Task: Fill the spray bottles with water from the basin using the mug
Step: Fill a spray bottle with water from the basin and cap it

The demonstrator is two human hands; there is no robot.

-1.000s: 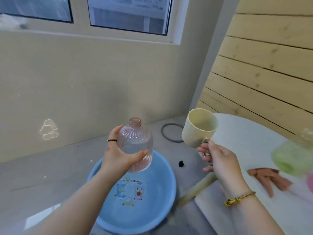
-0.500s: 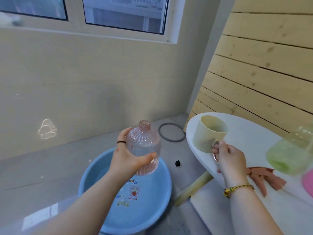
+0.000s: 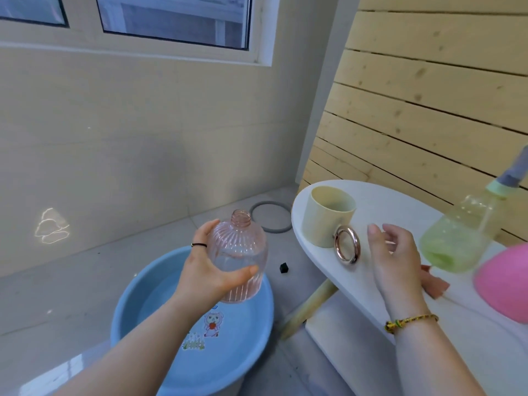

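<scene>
My left hand (image 3: 208,270) grips the ribbed pink bottle (image 3: 238,252) round its belly, light and likely slippery, while my right hand (image 3: 395,258) hovers loose-fingered and empty beside the mug (image 3: 325,218).

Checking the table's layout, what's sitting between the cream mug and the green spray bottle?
In the head view, the open right hand hovers between the cream mug and the green spray bottle, just beside the mug's ring handle.

We see a window (image 3: 171,21) high in the beige wall (image 3: 143,132), pale wooden planks (image 3: 428,95) at right, a grey floor (image 3: 71,281), a white table (image 3: 394,207), and a light glint (image 3: 51,227) low on the wall.
</scene>
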